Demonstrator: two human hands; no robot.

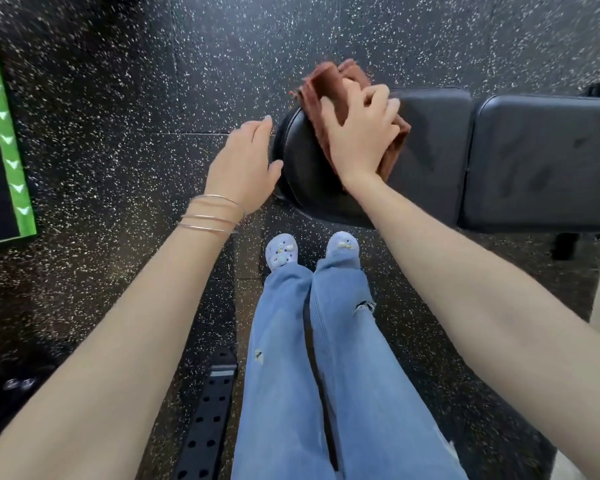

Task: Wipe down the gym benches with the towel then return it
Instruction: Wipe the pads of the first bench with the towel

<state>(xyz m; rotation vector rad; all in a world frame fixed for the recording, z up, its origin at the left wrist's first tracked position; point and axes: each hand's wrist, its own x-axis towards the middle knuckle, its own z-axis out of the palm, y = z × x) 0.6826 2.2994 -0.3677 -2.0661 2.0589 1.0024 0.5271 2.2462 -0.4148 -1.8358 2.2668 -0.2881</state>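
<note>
Towel (329, 88), rust-brown and bunched into thick folds, lies on the left end of the gym bench (430, 150), where a round black end pad (305, 174) meets the flat seat pad; its far part sticks out past the bench's far edge over the floor and looks blurred. The person's right hand (361, 133) lies on top of it, the fingers (378, 98) curled down over a fold and gripping the cloth against the padding. The left hand (243, 161) holds nothing, its fingers relaxed and nearly straight, the thumb right at the left rim of the round pad; whether it touches the rim I cannot tell. Thin metal bangles (212, 216) circle that wrist. To the right, the bench runs on into a second, longer black pad (548, 161). Just near of the bench stand the person's feet in pale clogs (281, 251) with small charms, under light blue ripped jeans (326, 375). All around is black rubber floor (118, 133) flecked with white. A black steel bar (212, 420) punched with holes lies on it near the left leg, and a green strip (4, 133) with white arrowheads runs along the far left.
</note>
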